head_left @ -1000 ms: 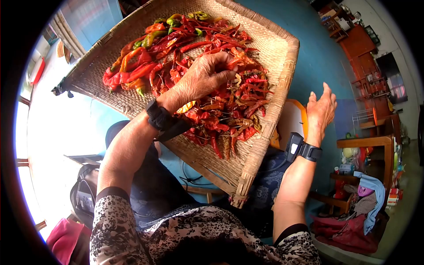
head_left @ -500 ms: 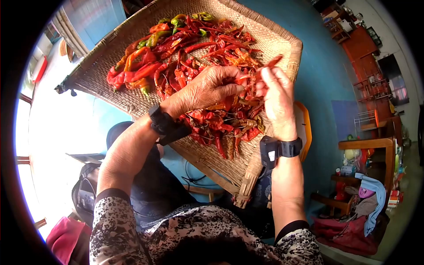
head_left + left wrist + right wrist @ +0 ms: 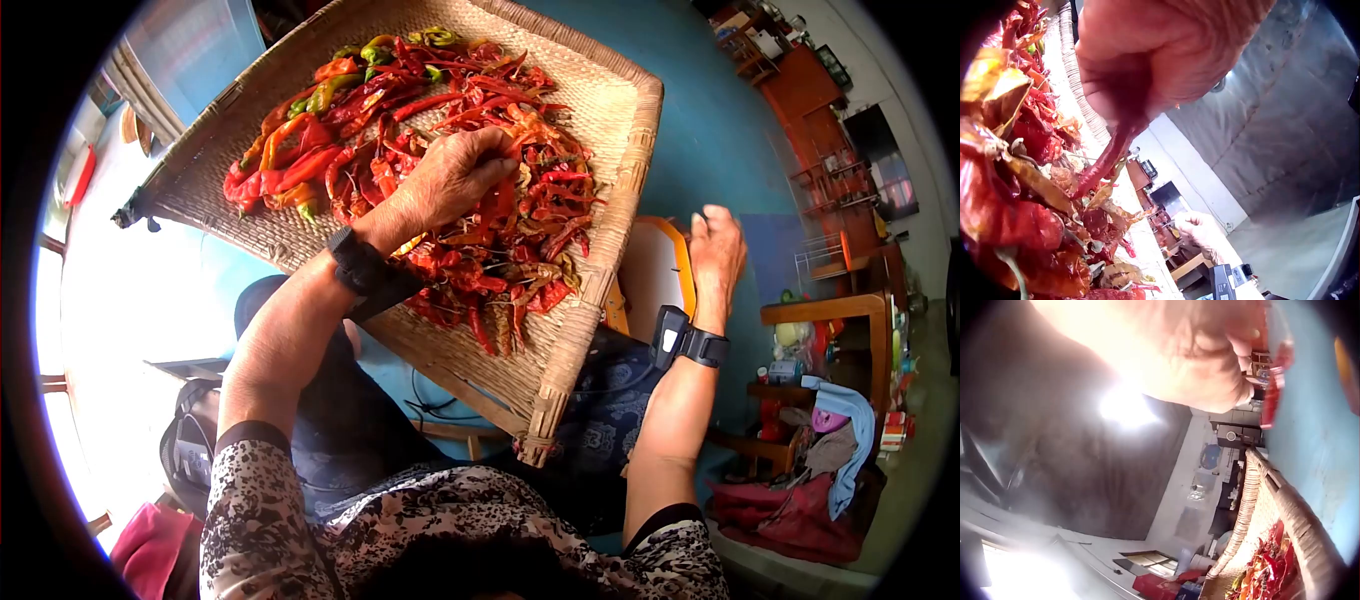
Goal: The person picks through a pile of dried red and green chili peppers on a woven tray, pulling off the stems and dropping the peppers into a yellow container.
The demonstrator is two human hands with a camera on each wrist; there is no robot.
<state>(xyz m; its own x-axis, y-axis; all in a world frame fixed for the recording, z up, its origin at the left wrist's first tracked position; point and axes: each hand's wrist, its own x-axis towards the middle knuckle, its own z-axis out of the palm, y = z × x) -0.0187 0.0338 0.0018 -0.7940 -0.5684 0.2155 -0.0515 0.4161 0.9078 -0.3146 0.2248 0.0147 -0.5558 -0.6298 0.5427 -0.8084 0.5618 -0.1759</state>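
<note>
Left hand (image 3: pixel 455 182): fingers pinch a red pepper (image 3: pixel 1109 161) above the woven tray (image 3: pixel 608 105). Pepper is probably light, dry and brittle; hold gently near the stem. Beyond the rim, right hand (image 3: pixel 717 255): blurred pepper (image 3: pixel 1274 395) beside it; fingers' grip cannot be told.

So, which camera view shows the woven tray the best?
The head view: nearly the whole woven tray shows there, with most of its rim. The left wrist view shows only portions of it beyond close peppers; the right wrist view shows only part of its rim and inside.
</note>
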